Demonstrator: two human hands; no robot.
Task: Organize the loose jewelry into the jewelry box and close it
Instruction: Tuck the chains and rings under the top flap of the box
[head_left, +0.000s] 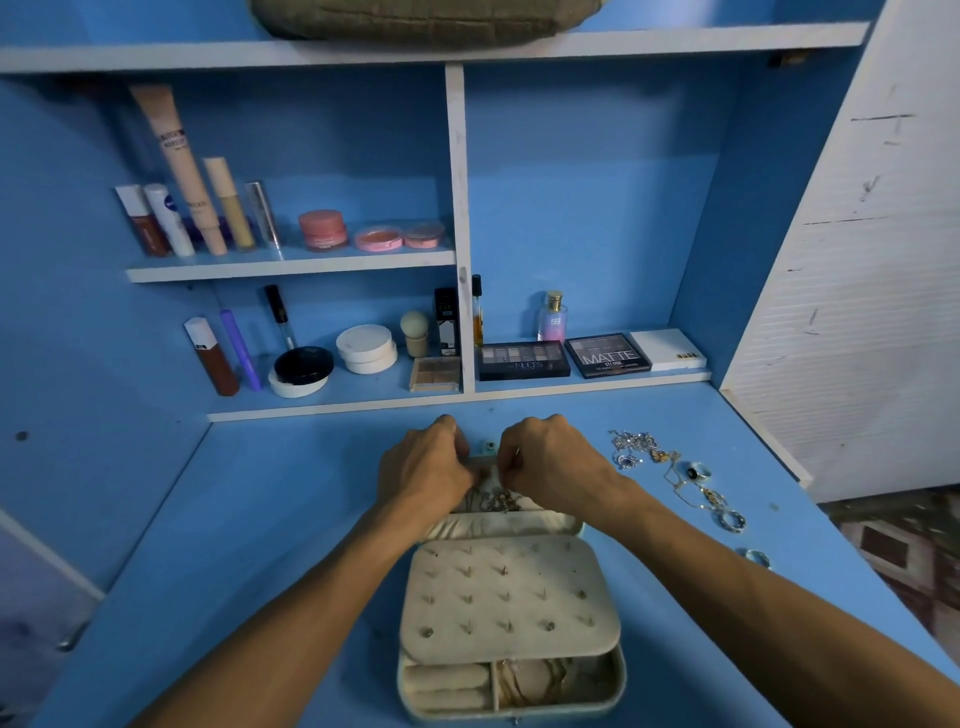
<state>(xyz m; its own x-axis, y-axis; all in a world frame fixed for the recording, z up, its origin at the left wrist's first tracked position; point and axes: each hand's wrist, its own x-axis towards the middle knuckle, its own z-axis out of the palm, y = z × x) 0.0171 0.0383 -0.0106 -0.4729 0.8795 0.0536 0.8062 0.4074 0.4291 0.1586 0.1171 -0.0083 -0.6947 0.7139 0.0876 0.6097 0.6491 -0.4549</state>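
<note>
An open jewelry box (511, 597) lies on a blue bench (260, 519). At its far lid, the left hand (423, 470) and right hand (553, 465) curl their fingers, seemingly pinching a chain (498, 500) to hang it. Loose jewelry (675, 473) waits right of the box, so the next move is likely fetching another piece.

The jewelry box (511, 597) lay open on the worktop (285, 509), centrally. The left hand (423, 467) and right hand (550, 462) met over its far half. Loose jewelry (675, 475) lay right of it; shelves (291, 266) stood behind.
</note>
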